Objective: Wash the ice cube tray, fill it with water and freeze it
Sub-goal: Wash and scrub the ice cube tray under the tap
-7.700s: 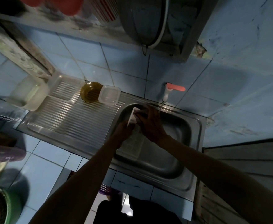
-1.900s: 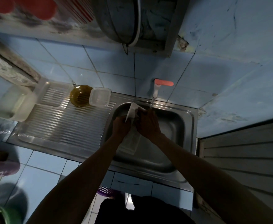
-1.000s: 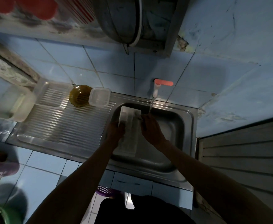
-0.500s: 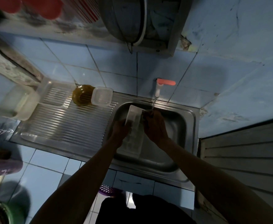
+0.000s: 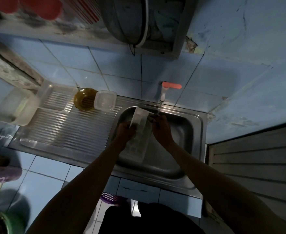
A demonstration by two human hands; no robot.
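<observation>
The ice cube tray [image 5: 138,137] is gripped along its long edge at 9 o'clock by the left hand [image 5: 125,130], whose fingers are curled round the rim. The right hand [image 5: 161,129] is laid against the opposite edge, at 3 o'clock; its fingertips are pressed to the tray's far corner, but whether that edge is clasped or only rubbed cannot be told in the dim light. The tray is held tilted inside the sink [image 5: 196,132], its far end raised toward 12 o'clock, just below the tap [image 5: 163,92]. A thin stream of water is seen falling from the tap beside that raised end, onto the right hand's fingers.

The washing is judged to be under way and unfinished: the tray is being rinsed or rubbed, no standing water is seen in its pockets, and the filling and freezing are left to do.

The tray appears as a long, pale, translucent plastic rectangle with rows of small pockets, wet and glossy. At 10 o'clock on the ribbed draining board [image 5: 68,129], an amber bowl [image 5: 84,101] and a clear plastic box [image 5: 105,100] are stood touching each other.
</observation>
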